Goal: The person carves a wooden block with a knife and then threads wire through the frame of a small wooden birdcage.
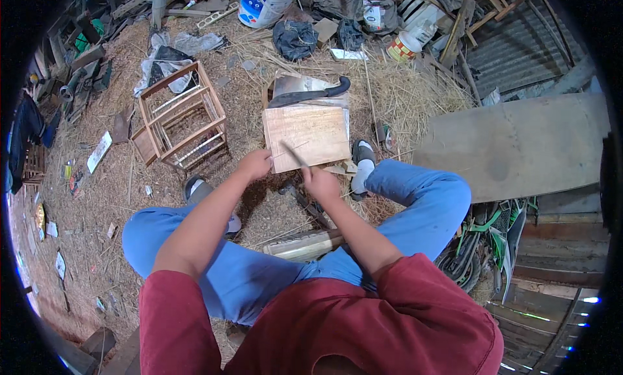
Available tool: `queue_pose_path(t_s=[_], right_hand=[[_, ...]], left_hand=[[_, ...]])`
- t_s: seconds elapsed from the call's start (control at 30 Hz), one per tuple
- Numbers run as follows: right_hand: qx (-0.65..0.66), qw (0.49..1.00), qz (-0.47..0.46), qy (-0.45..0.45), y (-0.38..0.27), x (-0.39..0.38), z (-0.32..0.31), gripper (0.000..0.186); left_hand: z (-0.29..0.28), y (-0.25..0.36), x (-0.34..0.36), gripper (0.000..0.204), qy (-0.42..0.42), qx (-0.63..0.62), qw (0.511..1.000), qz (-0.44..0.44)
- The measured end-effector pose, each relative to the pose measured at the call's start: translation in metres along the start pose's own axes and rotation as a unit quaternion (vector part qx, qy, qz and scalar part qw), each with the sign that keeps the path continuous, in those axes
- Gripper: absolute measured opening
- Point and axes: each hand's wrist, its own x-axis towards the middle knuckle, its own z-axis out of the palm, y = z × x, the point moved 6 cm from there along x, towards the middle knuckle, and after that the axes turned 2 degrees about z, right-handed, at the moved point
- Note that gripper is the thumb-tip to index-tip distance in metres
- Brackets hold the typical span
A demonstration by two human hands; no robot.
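Observation:
My left hand (255, 164) pinches the left edge of a pale, flat wooden board (315, 131) in front of me. My right hand (321, 184) is closed round a narrow grey blade-like tool (295, 155), its exact kind unclear. The tool slants up and left over the board's near left part, where a thin dark line or sliver shows. Just beyond the board lies a long black curved object (311, 94) with a hooked end, resting on a box-like wooden support (305, 83).
A small wooden frame (185, 118) with rungs stands at left. At right lies a large flat sheet (513, 148) above a green-and-black bicycle (490, 232). Below the board are a dark tool (305, 203) and a wooden block (305, 245). Buckets (266, 5) and black bags (295, 38) sit behind.

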Motion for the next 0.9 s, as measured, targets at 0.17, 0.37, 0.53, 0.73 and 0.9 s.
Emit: queue_pose_path(t_s=[0.17,0.37,0.53,0.73,0.9], right_hand=[[0.015,1.000,-0.017,-0.008,0.002,-0.003,0.006,0.058],[0.012,0.999,0.025,0.019,0.000,-0.004,0.008,0.058],[-0.012,0.998,-0.053,-0.026,-0.009,-0.009,0.019,0.059],[0.019,0.999,0.040,0.007,0.007,0.001,0.010,0.062],[-0.035,0.996,-0.063,-0.047,-0.007,-0.012,0.005,0.063]], left_hand=[[0.004,-0.002,0.001,0.026,0.045,-0.017,0.997,0.053],[0.000,-0.001,0.002,0.027,0.034,-0.024,0.998,0.044],[-0.001,0.005,-0.003,0.026,0.049,0.010,0.998,0.035],[-0.002,0.006,-0.002,0.028,0.022,0.004,0.999,0.029],[-0.006,0.007,-0.008,0.029,0.036,-0.009,0.999,0.028]])
